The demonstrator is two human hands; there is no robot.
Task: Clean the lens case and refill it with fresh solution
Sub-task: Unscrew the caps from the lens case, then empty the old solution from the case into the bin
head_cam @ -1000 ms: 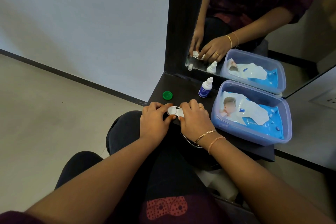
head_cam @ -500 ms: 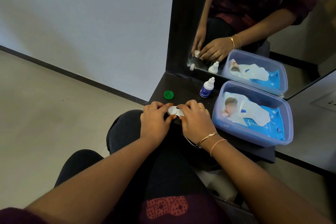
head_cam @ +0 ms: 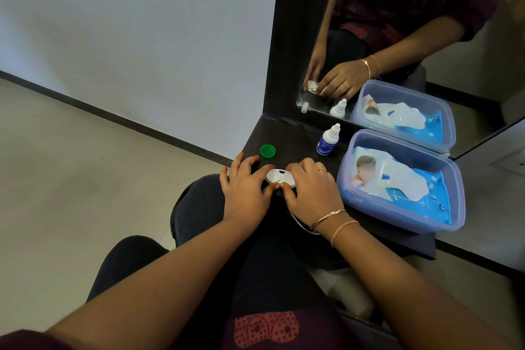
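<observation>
The left hand [head_cam: 244, 187] lies on the dark shelf [head_cam: 292, 136] with fingers spread and relaxed; only its thumb touches the near edge of the white lens case [head_cam: 277, 176]. A green cap [head_cam: 268, 150] lies apart, just behind the fingers. The case sits at the front edge of the shelf, between both hands, with its left well uncovered. The right hand [head_cam: 309, 187] grips the right half, fingers curled over it and thumb at the near side. Further right stands a small solution bottle [head_cam: 326, 140], upright, then a blue plastic tub [head_cam: 403, 224] holding a wipes pack [head_cam: 403, 182], with the mirror [head_cam: 426, 37] behind.
</observation>
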